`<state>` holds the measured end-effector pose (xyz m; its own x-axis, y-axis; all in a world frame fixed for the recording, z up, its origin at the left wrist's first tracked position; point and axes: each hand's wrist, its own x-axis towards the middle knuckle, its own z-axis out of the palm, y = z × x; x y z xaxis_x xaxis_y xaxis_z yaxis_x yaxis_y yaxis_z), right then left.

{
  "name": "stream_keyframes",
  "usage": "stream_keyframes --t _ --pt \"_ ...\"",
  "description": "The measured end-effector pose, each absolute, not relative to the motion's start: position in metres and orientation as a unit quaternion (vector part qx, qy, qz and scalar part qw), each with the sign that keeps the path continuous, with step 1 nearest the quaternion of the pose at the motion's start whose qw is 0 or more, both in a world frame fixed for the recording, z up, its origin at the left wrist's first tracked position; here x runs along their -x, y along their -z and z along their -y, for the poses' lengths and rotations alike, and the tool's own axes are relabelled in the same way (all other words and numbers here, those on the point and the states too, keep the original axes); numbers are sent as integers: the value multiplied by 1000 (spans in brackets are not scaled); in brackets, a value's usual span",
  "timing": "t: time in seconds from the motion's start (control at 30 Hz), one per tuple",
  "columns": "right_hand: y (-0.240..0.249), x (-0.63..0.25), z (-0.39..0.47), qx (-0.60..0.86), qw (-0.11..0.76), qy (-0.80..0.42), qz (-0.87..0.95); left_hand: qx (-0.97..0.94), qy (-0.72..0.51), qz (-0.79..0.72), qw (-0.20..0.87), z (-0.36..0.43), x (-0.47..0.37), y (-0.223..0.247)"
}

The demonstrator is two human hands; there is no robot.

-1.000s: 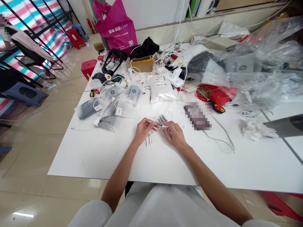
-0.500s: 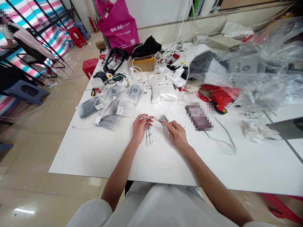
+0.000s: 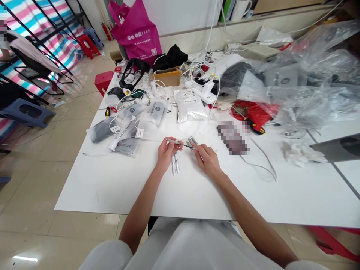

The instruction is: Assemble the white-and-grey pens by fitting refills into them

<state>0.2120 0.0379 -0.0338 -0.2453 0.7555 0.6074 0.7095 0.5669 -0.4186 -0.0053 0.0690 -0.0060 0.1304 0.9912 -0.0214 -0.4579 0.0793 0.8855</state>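
Note:
My left hand [image 3: 165, 154] is closed, pinching a silver-grey pen barrel [image 3: 175, 142] that lies crosswise in the fingers. A thin dark pen refill [image 3: 187, 146] stretches from the barrel's right end to my right hand [image 3: 208, 159], whose thumb and fingertips are closed on it. How deep the refill sits in the barrel cannot be made out. Below the left fingers, silver pens [image 3: 175, 165] lie side by side on the white table [image 3: 118, 191]. Further grey pen parts [image 3: 192, 140] rest just beyond the right fingertips, partly covered by them.
Grey pouches in clear plastic [image 3: 128, 146] and tangled cables lie to the left. A white parcel [image 3: 189, 107] sits ahead. At right are a blurred-out flat object [image 3: 233, 138] with a cable, crumpled tissue [image 3: 302, 154] and a large heap of plastic bags [image 3: 306, 90].
The right fingertips have come slightly lower, and the dark refill now spans the gap between both hands. The left hand stays nearly in place. The whole view has shifted a little.

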Motion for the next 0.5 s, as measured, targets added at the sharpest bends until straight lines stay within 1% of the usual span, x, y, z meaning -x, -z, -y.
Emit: stream_keyframes --t 0.23,0.4,0.5 --pt "32 -210 -38 482 414 -37 771 -371 -576 -350 639 -72 9 7" --pt "36 -210 -38 481 399 -31 780 -415 -553 -344 636 -69 8 10" --pt "39 -210 -37 488 394 -48 778 -445 -531 -346 633 -66 5 8"
